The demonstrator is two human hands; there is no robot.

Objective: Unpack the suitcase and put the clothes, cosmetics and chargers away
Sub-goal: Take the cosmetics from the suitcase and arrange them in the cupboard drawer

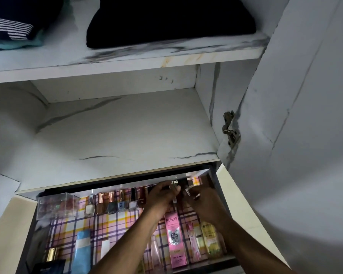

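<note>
Plaid-lined drawer [71, 224], both hands [183, 196] pinching small cosmetics at its back

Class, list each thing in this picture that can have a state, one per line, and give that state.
Drawer: pulled open, holding cosmetics.
Wardrobe door: swung open.
Middle shelf: bare where visible.
Black garment: folded on the upper shelf.
Pond's box: lying flat.
Nail polish bottles: capped.
Left hand: fingers curled round a small item.
Right hand: pinching a small item.
</note>
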